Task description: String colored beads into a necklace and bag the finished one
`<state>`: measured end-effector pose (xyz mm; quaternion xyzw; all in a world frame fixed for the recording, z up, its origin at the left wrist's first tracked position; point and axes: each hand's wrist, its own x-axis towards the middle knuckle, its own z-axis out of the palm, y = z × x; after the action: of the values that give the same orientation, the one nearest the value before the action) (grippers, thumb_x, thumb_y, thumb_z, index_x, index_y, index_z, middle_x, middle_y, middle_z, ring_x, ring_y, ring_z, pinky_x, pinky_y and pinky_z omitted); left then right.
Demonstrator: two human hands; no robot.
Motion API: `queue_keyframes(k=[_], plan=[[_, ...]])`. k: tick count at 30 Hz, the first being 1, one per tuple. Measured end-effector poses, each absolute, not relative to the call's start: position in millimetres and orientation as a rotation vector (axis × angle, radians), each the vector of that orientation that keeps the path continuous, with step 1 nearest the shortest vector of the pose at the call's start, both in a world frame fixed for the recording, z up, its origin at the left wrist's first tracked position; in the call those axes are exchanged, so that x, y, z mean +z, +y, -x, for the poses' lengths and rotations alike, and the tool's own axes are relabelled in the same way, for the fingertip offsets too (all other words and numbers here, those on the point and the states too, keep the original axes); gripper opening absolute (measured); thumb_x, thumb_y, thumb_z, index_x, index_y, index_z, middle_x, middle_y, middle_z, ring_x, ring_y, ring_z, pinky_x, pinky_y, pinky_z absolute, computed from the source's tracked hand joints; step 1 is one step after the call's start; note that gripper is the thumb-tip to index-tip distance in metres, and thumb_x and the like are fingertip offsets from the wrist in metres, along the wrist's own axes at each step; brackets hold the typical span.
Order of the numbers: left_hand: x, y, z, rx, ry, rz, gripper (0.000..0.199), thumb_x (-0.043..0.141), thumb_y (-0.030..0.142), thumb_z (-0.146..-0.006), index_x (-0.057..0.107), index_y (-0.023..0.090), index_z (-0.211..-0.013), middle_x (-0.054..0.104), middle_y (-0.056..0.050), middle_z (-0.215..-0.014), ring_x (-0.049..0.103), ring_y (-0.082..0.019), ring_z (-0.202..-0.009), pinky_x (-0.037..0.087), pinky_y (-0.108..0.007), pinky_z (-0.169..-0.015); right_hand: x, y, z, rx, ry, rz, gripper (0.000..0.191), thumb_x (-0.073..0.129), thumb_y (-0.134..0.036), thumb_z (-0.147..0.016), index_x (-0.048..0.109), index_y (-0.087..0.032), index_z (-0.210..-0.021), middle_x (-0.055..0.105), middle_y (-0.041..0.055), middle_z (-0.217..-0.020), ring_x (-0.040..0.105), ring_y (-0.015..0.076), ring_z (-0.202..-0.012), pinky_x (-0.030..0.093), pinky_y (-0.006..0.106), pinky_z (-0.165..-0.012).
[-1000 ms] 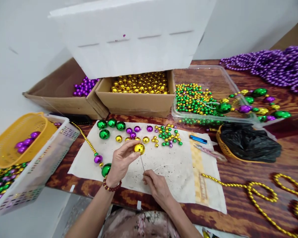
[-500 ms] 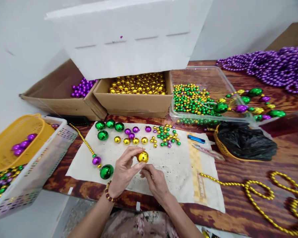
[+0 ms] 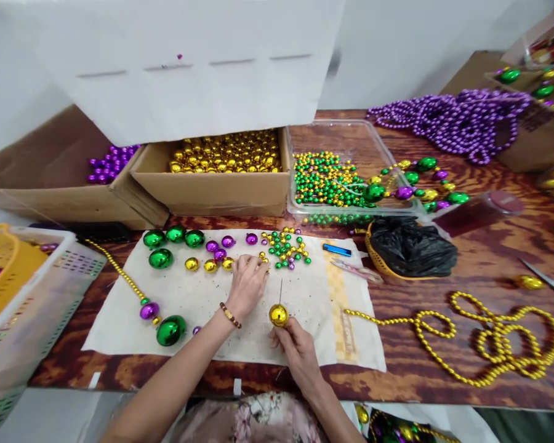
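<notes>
My right hand (image 3: 298,347) is closed beneath a shiny gold ball bead (image 3: 278,315), pinching the thin needle (image 3: 281,290) that sticks up through it. Over the rows of beads, my left hand (image 3: 247,284) reaches down with curled fingers; its fingertips are partly hidden, so whatever they grip does not show. Gold ball beads (image 3: 210,265) lie just left of it, purple ones (image 3: 220,254) behind, and small mixed bead clusters (image 3: 289,249) to its right. Large green balls (image 3: 160,258) sit farther left. A strand with a purple ball (image 3: 149,311) ends beside a big green ball (image 3: 170,330).
Behind the white cloth (image 3: 305,295) stand a box of gold beads (image 3: 210,194) and a clear tray (image 3: 373,132) of small beads. A blue cutter (image 3: 337,249), a basket with a black bag (image 3: 410,249), gold bead strings (image 3: 489,369) and scissors (image 3: 547,280) are on the right.
My left hand has let go of the gold ball and moved up to the bead rows. My right hand now holds the ball on its needle, lower down. The view has turned right.
</notes>
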<state>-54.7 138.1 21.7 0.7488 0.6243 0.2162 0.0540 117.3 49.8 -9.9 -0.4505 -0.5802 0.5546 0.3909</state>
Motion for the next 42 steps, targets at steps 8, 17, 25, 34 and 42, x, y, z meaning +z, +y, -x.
queue_keyframes(k=[8,17,25,34,42], plan=[[15,157,29,0.398,1.928,-2.377,0.022,0.061,0.022,-0.089,0.065,0.021,-0.111,0.061,-0.013,-0.11,0.046,-0.033,-0.105,0.035,-0.05,-0.087,-15,49,-125,1.403,-1.446,1.129,0.031,0.044,-0.041,-0.102,0.058,-0.021,-0.083,0.063,-0.0008,-0.065,0.062,0.0135,-0.056,0.05,0.023,-0.057],[10,166,22,0.436,1.944,-2.277,0.014,0.059,0.023,-0.091,0.067,0.02,-0.103,0.064,-0.012,-0.106,0.048,-0.034,-0.106,0.033,-0.05,-0.089,-20,48,-126,1.442,-1.393,1.123,0.027,0.046,-0.036,-0.101,0.058,-0.021,-0.082,0.062,-0.0021,-0.064,0.061,0.0122,-0.054,0.05,0.022,-0.058],[35,153,53,1.22,1.362,-1.088,0.026,0.067,0.041,-0.087,0.068,0.019,-0.101,0.07,-0.008,-0.097,0.063,-0.024,-0.094,0.048,-0.041,-0.087,-18,54,-125,1.428,-1.409,1.092,0.021,0.047,-0.033,-0.1,0.06,-0.02,-0.089,0.064,-0.0007,-0.07,0.063,0.0126,-0.056,0.051,0.022,-0.058],[69,113,83,1.334,0.909,-0.373,0.031,0.079,0.027,-0.081,0.072,0.013,-0.107,0.07,-0.005,-0.09,0.07,-0.016,-0.083,0.057,-0.031,-0.084,-7,60,-112,1.381,-1.608,0.958,0.02,0.047,-0.027,-0.1,0.064,-0.018,-0.096,0.061,-0.0009,-0.065,0.059,0.0116,-0.053,0.049,0.021,-0.055],[65,103,97,1.398,0.866,-0.392,0.02,0.076,0.023,-0.084,0.071,0.015,-0.101,0.07,-0.004,-0.092,0.07,-0.016,-0.082,0.059,-0.035,-0.084,-2,54,-106,1.39,-1.638,0.983,0.02,0.049,-0.026,-0.099,0.067,-0.019,-0.097,0.062,-0.0014,-0.063,0.059,0.0112,-0.05,0.048,0.02,-0.053]])
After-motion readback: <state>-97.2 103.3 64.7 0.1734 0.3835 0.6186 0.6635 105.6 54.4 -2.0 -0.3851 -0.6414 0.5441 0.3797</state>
